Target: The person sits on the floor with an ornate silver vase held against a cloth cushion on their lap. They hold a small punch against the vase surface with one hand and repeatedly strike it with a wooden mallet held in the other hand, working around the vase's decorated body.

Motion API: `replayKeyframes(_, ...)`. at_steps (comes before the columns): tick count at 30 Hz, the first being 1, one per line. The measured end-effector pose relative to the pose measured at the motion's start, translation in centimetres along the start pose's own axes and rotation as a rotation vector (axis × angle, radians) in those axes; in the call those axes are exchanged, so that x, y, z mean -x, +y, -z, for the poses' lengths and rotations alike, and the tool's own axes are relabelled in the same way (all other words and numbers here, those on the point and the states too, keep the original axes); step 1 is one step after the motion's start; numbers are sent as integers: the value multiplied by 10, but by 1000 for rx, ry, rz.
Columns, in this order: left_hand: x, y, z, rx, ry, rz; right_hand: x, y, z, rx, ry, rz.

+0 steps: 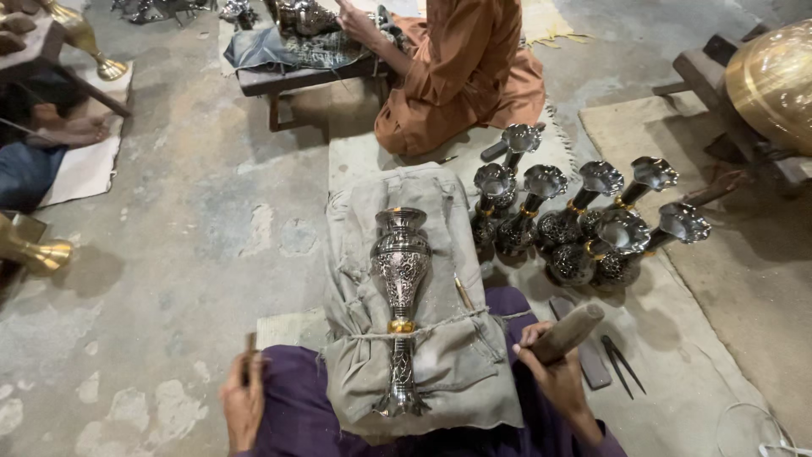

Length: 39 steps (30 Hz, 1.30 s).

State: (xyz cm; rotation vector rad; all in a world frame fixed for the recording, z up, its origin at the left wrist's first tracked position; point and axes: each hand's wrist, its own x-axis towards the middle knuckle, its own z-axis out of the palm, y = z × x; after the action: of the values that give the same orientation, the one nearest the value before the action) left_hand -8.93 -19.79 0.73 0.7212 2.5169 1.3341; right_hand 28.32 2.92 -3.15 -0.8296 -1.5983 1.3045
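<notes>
A rough grey concrete floor (194, 220) carries everything here. On it, in front of the person, sits a bulky grey canvas-covered cushion block (440, 355), tied round with a thin cord, its near end resting against the person's purple-clad legs (296, 415). At the floor's far edge another person in an orange-brown garment (461, 72) sits at a low dark wooden table (279, 80), a hand on metalwork there. A large rounded brass vessel (774, 80) rests on a wooden stand at the far right corner.

To the right of the cushion, on a pale mat, stands a cluster of dark engraved metal vases with scalloped silver rims (584, 224), packed close and leaning against one another. Along the middle of the cushion lies a tall silver engraved vase with a brass band at its narrow neck (401, 296), mouth pointing away, foot toward the person, the cord crossing it just below the band.

The right hand (554, 368) is closed round a thick wooden mallet handle (568, 332), just beside the cushion's right edge. The left hand (244, 398) is clenched on a thin dark metal tool (250, 351), near the cushion's left edge, apart from the vase. A slim brass-coloured punch (463, 292) lies on the cushion just right of the vase. Dark metal dividers (624, 366) lie on the mat near the right hand.
</notes>
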Motion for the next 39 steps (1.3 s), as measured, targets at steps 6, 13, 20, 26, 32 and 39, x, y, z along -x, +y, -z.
replayKeyframes(6, -23, 3, 17, -328, 122, -81, 6, 2, 1, 47, -4, 0)
replayKeyframes(13, -47, 40, 14, 463, -130, -95, 4, 3, -6, 110, 3, 51)
replayKeyframes(20, -42, 94, -46, 736, -484, -212, 4, -2, -6, 149, 19, 2)
replayKeyframes(26, -31, 122, -80, 638, -739, -155, -2, 5, -2, 114, -69, -73)
replayKeyframes(32, -30, 139, -92, 464, -724, -263, -20, 4, 15, 179, -122, -309)
replayKeyframes(39, -23, 153, -96, 92, -662, -600, -39, -7, 20, 393, -102, 48)
